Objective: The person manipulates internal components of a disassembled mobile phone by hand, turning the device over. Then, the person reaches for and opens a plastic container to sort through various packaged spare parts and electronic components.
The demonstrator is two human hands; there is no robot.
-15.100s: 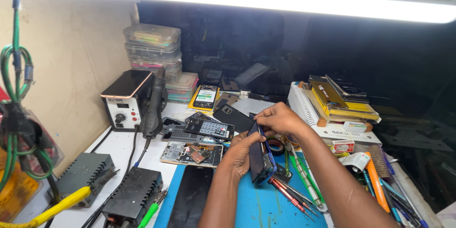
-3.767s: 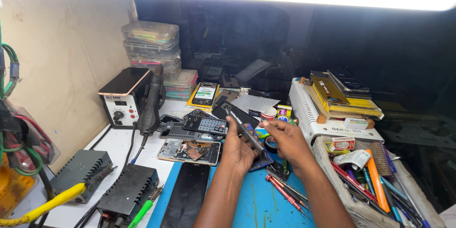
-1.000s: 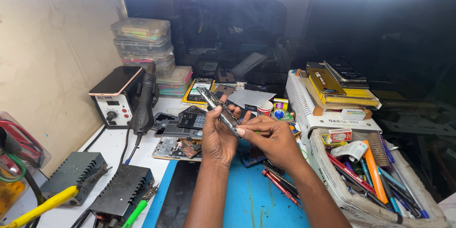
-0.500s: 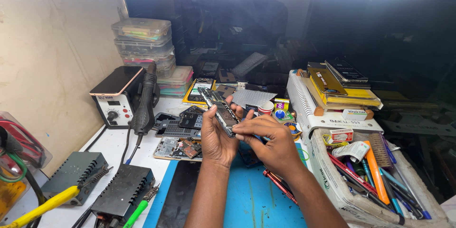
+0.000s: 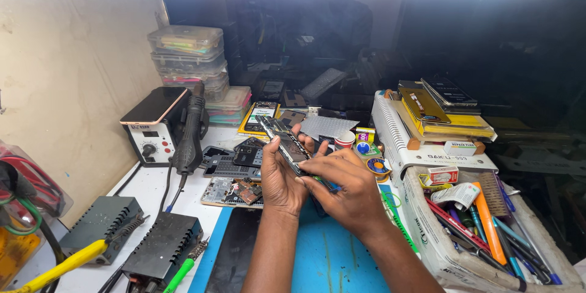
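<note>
Opened dark smartphone with exposed internals (image 5: pixel 285 139) held tilted above blue work mat (image 5: pixel 332 256) — left hand (image 5: pixel 282 178) cradles it, fingers closed around body; right hand (image 5: pixel 349 190) pinches lower end. Back cover already off, innards still bare — reassembly seemingly left. Open room only on mat; white tabletop (image 5: pixel 143 189) crowded with phone parts, white tool tray (image 5: pixel 439 250) close at right.

Phone repair workshop: hot-air station (image 5: pixel 157 128), opened phones (image 5: pixel 235 190), tool tray (image 5: pixel 488 232).
</note>
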